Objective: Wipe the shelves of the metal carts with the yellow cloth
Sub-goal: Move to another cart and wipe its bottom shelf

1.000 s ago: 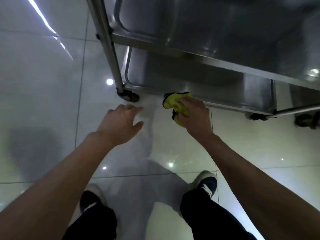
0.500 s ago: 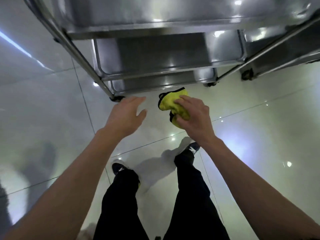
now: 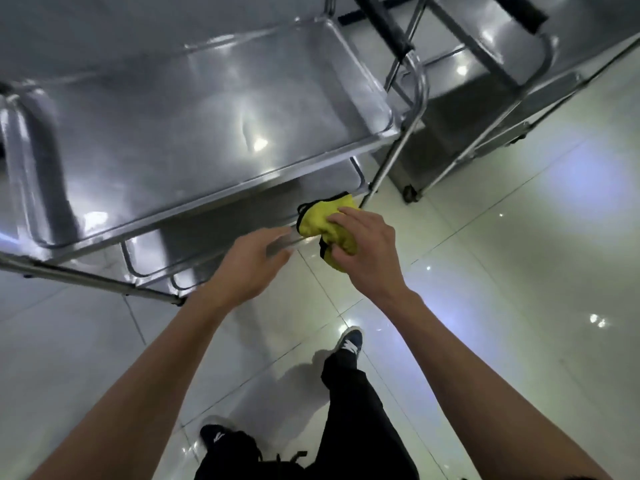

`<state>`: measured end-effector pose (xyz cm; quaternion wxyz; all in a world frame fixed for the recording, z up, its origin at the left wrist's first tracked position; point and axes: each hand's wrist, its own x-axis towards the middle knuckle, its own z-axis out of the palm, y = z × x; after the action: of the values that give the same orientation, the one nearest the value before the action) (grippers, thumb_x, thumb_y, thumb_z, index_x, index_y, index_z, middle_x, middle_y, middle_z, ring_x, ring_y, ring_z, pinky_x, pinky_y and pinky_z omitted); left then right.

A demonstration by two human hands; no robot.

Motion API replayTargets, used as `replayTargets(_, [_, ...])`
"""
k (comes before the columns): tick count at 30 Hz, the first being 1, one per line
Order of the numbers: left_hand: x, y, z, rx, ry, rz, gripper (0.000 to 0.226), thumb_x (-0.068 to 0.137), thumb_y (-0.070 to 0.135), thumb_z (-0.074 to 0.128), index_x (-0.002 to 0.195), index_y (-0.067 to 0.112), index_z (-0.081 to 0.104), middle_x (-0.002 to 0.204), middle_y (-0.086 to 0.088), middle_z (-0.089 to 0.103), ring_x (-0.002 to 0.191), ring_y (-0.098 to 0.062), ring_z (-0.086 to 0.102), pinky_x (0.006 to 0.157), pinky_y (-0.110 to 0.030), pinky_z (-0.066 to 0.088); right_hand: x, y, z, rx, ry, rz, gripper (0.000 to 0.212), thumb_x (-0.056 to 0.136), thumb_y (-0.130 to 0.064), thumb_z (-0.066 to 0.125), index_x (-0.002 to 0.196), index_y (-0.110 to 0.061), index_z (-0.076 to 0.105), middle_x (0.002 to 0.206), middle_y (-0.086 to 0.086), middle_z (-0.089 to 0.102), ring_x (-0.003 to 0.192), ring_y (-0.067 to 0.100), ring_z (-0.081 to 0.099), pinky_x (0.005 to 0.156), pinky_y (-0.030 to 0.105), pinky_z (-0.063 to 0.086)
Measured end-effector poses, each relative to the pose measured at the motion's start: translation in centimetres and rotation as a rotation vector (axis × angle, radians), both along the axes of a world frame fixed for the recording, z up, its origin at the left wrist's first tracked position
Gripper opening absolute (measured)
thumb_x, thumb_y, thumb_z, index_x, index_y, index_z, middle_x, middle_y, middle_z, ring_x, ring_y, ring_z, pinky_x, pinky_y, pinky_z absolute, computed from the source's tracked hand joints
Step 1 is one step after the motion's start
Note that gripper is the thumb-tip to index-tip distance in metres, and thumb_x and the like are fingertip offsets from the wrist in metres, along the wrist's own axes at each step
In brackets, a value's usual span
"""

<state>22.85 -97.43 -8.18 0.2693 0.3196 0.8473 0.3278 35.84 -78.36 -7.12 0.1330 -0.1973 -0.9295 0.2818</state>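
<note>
1. At the near edge of the closest metal cart, the right hand grips the bunched yellow cloth, fingers curled over it and thumb underneath. The cloth sits in the air just in front of the cart's near right post, level with the lower shelves and touching none of them as far as the view shows.
2. A second ago the view was low, facing the bottom shelf and a castor; now it looks down on the whole top shelf, with the middle shelf and bottom shelf showing beneath it. The person appears to have stood up from a crouch.
3. The hold on the cloth has not changed across that second: same hand, same bunched wad.
4. The left hand is empty, fingers stretched out loosely towards the cloth, just beside it. It was equally empty before, only lower and further from the cloth.
5. A second metal cart has come into view at the far right, beyond the first, above the pale tiled floor.
6. My reading: work on the low shelf is over, and the cloth is probably about to be refolded with both hands before a higher shelf or the second cart is wiped.
</note>
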Motion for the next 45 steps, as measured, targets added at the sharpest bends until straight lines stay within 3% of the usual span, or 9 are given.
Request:
replayTargets(5, [0.0,11.1,3.5,0.154,-0.090,0.092,0.029,0.099,0.034,0.058,0.128,0.034,0.065,0.117,0.031,0.065,0.109,0.015,0.057,0.091,-0.005,0.040,-0.1,10.7,3.6,-0.001,0.024,0.105,0.047,0.076,-0.026,0.072,0.123,-0.028,0.065,0.132,-0.008,0.061,0.122,0.021,0.053,0.098,0.046,0.039])
replayTargets(12, [-1.6,22.9,7.8,0.293,-0.118,0.204,0.022,0.099,0.039,0.056,0.117,0.034,0.067,0.104,0.025,0.072,0.098,0.006,0.066,0.086,-0.019,0.049,-1.6,21.4,7.9,0.089,0.016,0.241,0.052,0.078,-0.025,0.073,0.128,-0.025,0.062,0.138,-0.008,0.057,0.130,0.021,0.047,0.103,0.040,0.031])
replayTargets(18, [-5.8,28.8,8.5,0.288,-0.249,0.357,0.051,0.088,0.051,0.065,0.136,0.035,0.056,0.117,0.002,0.071,0.103,-0.014,0.069,0.086,-0.032,0.058,-5.3,26.3,8.8,0.161,0.026,0.348,0.051,0.082,-0.030,0.074,0.130,-0.023,0.062,0.142,-0.008,0.055,0.135,0.022,0.042,0.107,0.041,0.028])
replayTargets(21, [-8.2,31.0,8.3,0.326,-0.373,0.397,0.060,0.081,0.042,0.074,0.138,0.030,0.058,0.114,-0.003,0.073,0.102,-0.019,0.071,0.090,-0.038,0.057,-7.8,28.7,9.1,0.208,0.001,0.427,0.053,0.082,-0.031,0.074,0.132,-0.020,0.060,0.143,-0.005,0.054,0.136,0.024,0.042,0.109,0.044,0.029])
replayTargets(24, [-11.0,33.3,7.8,0.426,-0.460,0.408,0.038,0.085,0.014,0.076,0.121,0.027,0.070,0.107,-0.007,0.076,0.093,-0.018,0.073,0.082,-0.036,0.060,-11.2,31.4,9.1,0.249,-0.072,0.487,0.059,0.081,-0.030,0.076,0.135,-0.017,0.056,0.145,-0.002,0.051,0.138,0.025,0.039,0.112,0.047,0.028])
replayTargets(26, [-12.9,34.9,7.5,0.453,-0.407,0.399,0.031,0.085,0.007,0.075,0.102,0.033,0.076,0.097,0.005,0.078,0.084,-0.009,0.073,0.070,-0.023,0.057,-13.6,33.0,9.0,0.251,-0.101,0.491,0.061,0.079,-0.027,0.078,0.135,-0.015,0.056,0.146,0.000,0.050,0.138,0.027,0.040,0.112,0.048,0.028])
replayTargets(29, [-15.6,37.3,7.3,0.434,-0.310,0.424,0.027,0.084,0.009,0.076,0.097,0.033,0.078,0.087,0.016,0.075,0.079,0.001,0.070,0.063,-0.011,0.051,-16.8,35.6,8.8,0.304,-0.126,0.532,0.063,0.080,-0.026,0.078,0.136,-0.014,0.055,0.148,0.003,0.047,0.137,0.027,0.040,0.113,0.048,0.028])
replayTargets(40, [-22.6,44.8,7.1,0.528,-0.180,0.685,0.024,0.082,0.012,0.078,0.104,0.023,0.079,0.095,0.008,0.077,0.089,-0.007,0.071,0.080,-0.026,0.058,-29.0,44.8,9.0,0.525,-0.077,0.652,0.069,0.068,-0.008,0.067,0.136,-0.017,0.055,0.147,0.006,0.047,0.134,0.029,0.043,0.111,0.046,0.030])
replayTargets(45, [-24.6,47.5,6.0,0.516,-0.134,0.899,0.024,0.083,0.011,0.077,0.102,0.025,0.078,0.092,0.013,0.076,0.088,-0.004,0.071,0.080,-0.025,0.058,-34.6,47.9,7.5,0.520,-0.100,0.775,0.075,0.068,-0.007,0.064,0.140,-0.024,0.048,0.148,-0.001,0.044,0.140,0.023,0.036,0.119,0.046,0.012])
